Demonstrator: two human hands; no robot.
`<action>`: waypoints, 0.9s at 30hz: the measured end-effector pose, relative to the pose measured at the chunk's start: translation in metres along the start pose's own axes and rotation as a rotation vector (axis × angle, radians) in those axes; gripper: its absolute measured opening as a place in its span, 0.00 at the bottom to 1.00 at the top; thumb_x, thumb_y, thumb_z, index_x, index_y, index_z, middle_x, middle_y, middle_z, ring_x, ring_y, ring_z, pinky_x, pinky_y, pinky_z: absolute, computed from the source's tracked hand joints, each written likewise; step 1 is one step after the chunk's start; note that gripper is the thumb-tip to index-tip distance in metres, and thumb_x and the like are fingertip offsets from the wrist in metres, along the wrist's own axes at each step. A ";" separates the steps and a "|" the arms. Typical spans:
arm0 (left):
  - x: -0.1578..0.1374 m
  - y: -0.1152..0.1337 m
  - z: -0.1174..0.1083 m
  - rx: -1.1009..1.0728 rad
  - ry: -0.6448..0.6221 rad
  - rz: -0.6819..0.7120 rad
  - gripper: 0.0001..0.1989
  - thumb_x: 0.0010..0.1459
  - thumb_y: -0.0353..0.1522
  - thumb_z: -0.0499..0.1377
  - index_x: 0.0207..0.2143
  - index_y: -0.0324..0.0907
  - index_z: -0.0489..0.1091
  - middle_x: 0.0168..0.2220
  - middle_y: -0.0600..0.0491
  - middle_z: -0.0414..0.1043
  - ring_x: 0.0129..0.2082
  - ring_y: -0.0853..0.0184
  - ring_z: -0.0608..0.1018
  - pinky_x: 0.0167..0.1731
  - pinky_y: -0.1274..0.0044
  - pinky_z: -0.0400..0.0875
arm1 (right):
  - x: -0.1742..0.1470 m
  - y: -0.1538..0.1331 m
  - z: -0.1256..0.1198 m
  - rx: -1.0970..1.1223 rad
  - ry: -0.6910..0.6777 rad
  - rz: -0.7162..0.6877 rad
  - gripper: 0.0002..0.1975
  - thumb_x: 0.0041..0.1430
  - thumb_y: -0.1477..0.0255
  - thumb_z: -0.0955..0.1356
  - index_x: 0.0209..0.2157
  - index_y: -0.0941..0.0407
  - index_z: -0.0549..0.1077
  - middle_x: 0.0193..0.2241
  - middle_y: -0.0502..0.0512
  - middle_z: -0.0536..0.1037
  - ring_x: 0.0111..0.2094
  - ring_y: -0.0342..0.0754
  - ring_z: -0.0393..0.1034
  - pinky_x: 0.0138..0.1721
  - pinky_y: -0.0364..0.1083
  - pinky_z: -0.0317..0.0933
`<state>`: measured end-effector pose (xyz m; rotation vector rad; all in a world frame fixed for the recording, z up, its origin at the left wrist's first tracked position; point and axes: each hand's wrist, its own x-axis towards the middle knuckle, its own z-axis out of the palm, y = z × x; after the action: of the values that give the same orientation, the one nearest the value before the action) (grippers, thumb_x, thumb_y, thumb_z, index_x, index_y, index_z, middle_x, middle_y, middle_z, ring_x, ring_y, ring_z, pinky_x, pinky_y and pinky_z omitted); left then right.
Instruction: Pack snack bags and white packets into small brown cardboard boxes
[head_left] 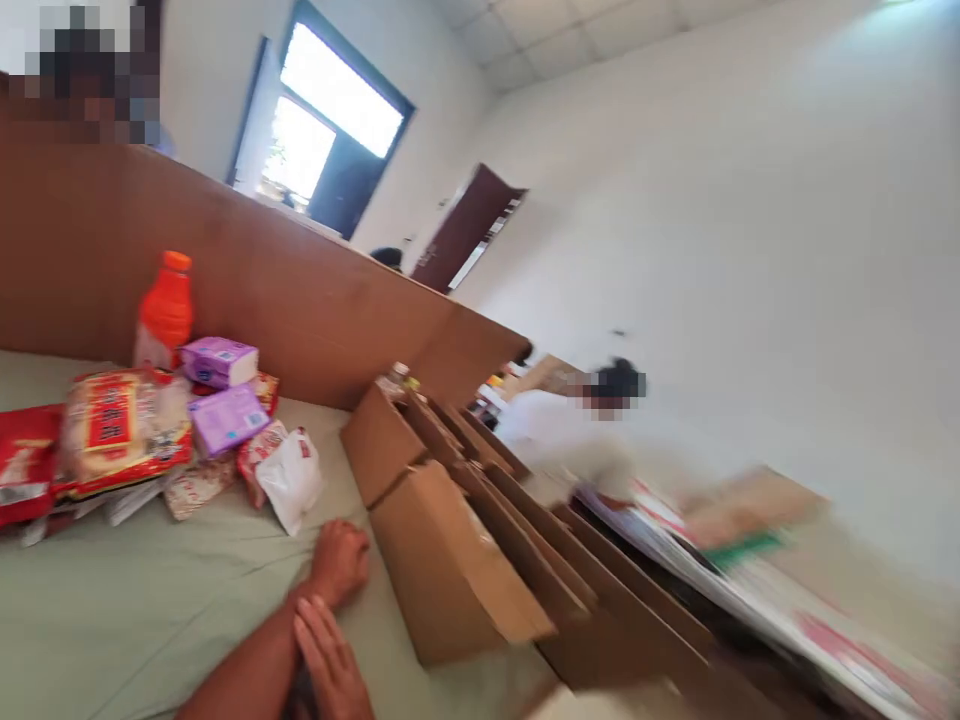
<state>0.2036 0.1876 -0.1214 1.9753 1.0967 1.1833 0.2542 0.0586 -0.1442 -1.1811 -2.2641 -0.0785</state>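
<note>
My left hand [341, 563] rests on the pale green cloth [142, 610], its fingers curled into a loose fist with nothing seen in it. My right hand [334, 660] lies across the left forearm near the wrist, fingers stretched out and touching the skin. Just beyond the left fist is a white plastic packet [291, 480]. Two purple tissue packs [229, 418] lie behind it, near a large red-and-clear food bag [124, 430]. An orange bottle [166, 310] stands upright at the back, and a red packet [28, 465] lies at the far left.
A cardboard box with compartments [442, 560] stands right of my hands. A tall brown cardboard panel [300, 290] runs behind the goods. A person in white [547, 430] is beyond the box, and another person [90, 80] is behind the panel. The right side is blurred.
</note>
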 end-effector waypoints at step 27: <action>-0.026 0.026 0.016 0.570 -0.248 0.404 0.23 0.65 0.35 0.49 0.58 0.41 0.71 0.62 0.36 0.70 0.63 0.42 0.69 0.60 0.44 0.60 | 0.002 -0.007 -0.107 -0.236 0.440 -0.047 0.10 0.71 0.60 0.64 0.41 0.36 0.78 0.56 0.30 0.76 0.64 0.38 0.59 0.62 0.46 0.59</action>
<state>0.2206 0.1511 -0.1185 2.7998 1.0051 0.8236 0.2977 0.0236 -0.0526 -1.0970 -1.9263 -0.5800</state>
